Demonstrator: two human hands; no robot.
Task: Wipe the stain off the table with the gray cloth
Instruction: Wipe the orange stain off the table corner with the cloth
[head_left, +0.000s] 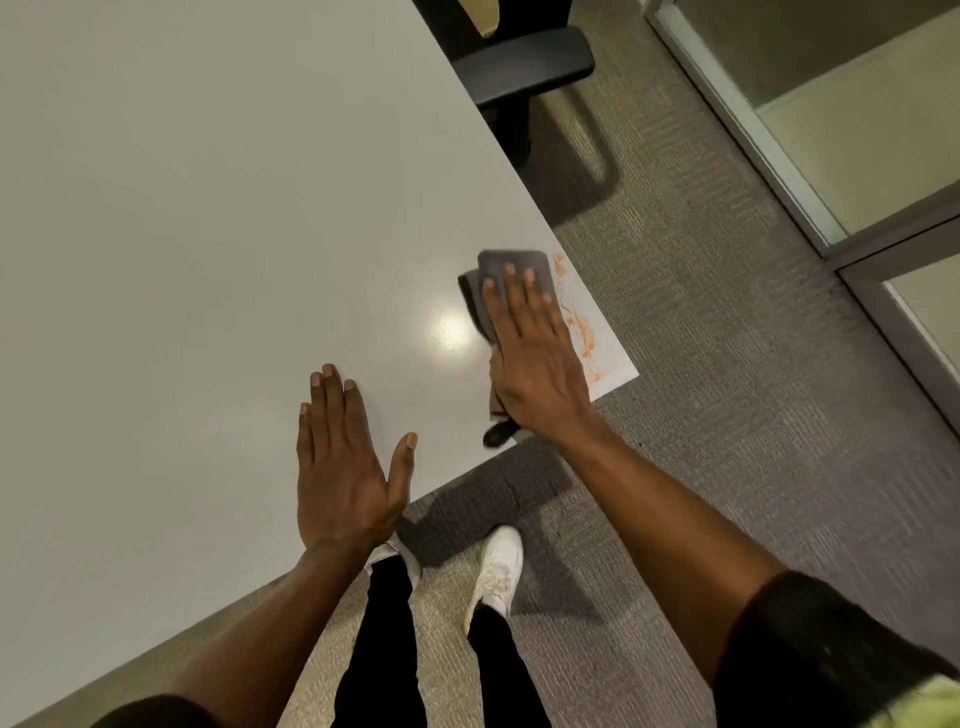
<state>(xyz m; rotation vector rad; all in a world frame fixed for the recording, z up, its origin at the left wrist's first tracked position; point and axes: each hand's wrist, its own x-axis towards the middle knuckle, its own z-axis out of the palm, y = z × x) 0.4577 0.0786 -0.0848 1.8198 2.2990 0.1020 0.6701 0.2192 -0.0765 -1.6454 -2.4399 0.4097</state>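
View from the head camera, looking down on a pale worktop (208, 208) that fills the upper left and centre of the frame. Lower centre: the left hand (345, 467) lies flat on the worktop near its front edge, fingers extended and thumb spread, grasping nothing; it appears to serve as a brace. Right of centre: the right hand (535, 353) presses palm-down on the gray cloth (514, 262), fingers extended rather than curled, so the cloth is pinned flat beneath it rather than gripped; a folded edge of the cloth shows beyond the fingertips and a loose end trails toward the worktop's front edge below the wrist. Just right of the cloth, along the worktop's right edge near its corner, an orange stain (582, 327) runs in smeared streaks. The cloth lies beside the stain and may overlap its inner margin. Judged from this layout, wiping is under way but incomplete: most of the streaks remain visible and still need passes. Upper right: a dark chair (519, 67) stands on the carpeted floor (727, 364).
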